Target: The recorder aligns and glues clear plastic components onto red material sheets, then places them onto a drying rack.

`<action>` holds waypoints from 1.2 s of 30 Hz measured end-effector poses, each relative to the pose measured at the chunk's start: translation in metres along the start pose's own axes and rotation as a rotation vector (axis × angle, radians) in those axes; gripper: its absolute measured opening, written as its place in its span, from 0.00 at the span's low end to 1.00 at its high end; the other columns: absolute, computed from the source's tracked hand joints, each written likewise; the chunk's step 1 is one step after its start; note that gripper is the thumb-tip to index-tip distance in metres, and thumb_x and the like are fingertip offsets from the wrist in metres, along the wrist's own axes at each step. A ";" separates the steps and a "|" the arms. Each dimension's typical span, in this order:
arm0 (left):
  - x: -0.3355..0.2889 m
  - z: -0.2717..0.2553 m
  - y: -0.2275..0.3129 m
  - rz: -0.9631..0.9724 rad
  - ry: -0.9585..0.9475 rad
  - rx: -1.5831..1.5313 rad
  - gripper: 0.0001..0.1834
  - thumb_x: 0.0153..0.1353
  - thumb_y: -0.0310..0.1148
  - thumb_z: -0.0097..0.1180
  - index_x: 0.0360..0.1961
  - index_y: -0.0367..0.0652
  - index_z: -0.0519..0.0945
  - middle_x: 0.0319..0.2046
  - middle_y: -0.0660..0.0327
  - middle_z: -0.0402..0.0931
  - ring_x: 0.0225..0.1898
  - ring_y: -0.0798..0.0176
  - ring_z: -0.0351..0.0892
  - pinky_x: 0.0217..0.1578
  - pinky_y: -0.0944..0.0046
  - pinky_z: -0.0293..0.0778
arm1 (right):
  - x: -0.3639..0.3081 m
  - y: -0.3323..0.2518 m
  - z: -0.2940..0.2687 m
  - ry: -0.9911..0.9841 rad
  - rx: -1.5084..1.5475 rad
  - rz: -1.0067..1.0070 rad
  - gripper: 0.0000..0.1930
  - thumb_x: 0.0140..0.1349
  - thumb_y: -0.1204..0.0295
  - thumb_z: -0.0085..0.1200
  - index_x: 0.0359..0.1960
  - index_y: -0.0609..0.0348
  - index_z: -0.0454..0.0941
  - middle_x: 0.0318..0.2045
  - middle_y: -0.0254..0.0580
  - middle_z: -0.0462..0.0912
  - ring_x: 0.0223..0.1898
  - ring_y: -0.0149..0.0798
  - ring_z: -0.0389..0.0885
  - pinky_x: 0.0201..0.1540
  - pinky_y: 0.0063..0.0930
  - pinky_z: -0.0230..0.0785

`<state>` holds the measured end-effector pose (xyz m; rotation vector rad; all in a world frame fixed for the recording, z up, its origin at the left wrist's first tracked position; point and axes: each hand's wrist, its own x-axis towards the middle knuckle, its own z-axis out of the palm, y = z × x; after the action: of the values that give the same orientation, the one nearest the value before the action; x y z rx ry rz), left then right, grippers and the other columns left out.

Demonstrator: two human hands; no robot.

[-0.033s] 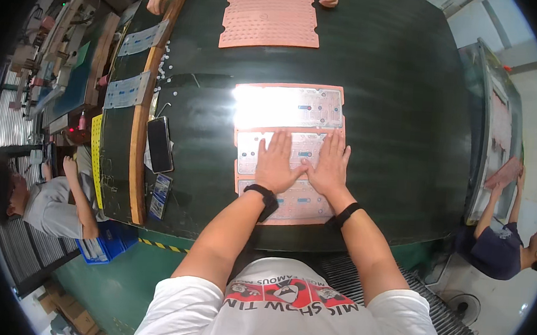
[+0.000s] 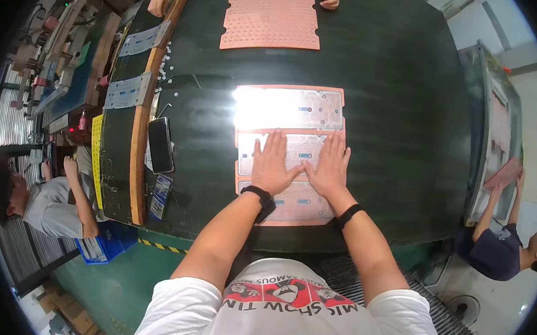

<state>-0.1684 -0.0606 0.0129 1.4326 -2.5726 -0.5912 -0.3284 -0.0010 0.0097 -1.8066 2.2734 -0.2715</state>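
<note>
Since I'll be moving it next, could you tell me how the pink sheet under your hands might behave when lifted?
The pink sheet looks thin and wide, so it would probably flex or sag if lifted by one edge. It lies flat under the left hand and right hand, so it seems light. Its glossy glare suggests it may slide on the dark table.

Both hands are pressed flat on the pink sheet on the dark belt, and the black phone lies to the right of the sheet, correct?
Not quite. The head view shows the black phone to the left of the pink sheet, by the wooden edge. The left hand and right hand do lie flat on the sheet on the dark belt.
</note>
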 end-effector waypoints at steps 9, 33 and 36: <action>0.014 -0.033 -0.065 -0.122 0.026 0.200 0.50 0.54 0.59 0.51 0.64 0.28 0.53 0.67 0.41 0.46 0.69 0.43 0.40 0.63 0.37 0.40 | 0.072 -0.036 -0.018 -0.007 0.198 -0.118 0.40 0.58 0.52 0.50 0.61 0.76 0.54 0.64 0.66 0.51 0.69 0.57 0.42 0.66 0.58 0.34; 0.069 0.024 0.034 0.243 -0.029 -0.012 0.46 0.55 0.59 0.47 0.64 0.31 0.57 0.67 0.47 0.51 0.70 0.53 0.45 0.64 0.42 0.45 | 0.036 0.042 -0.011 0.033 -0.079 -0.038 0.41 0.57 0.55 0.49 0.64 0.74 0.50 0.68 0.59 0.46 0.71 0.52 0.38 0.67 0.56 0.37; 0.059 0.013 0.017 0.184 -0.007 -0.014 0.48 0.55 0.60 0.48 0.65 0.31 0.55 0.67 0.48 0.50 0.70 0.53 0.44 0.64 0.41 0.44 | 0.035 0.045 -0.011 0.011 -0.055 -0.029 0.43 0.57 0.52 0.49 0.64 0.74 0.50 0.68 0.60 0.46 0.71 0.52 0.38 0.66 0.60 0.36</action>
<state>-0.2172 -0.0986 0.0037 1.1731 -2.6607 -0.5864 -0.3813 -0.0250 0.0057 -1.8702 2.2853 -0.2260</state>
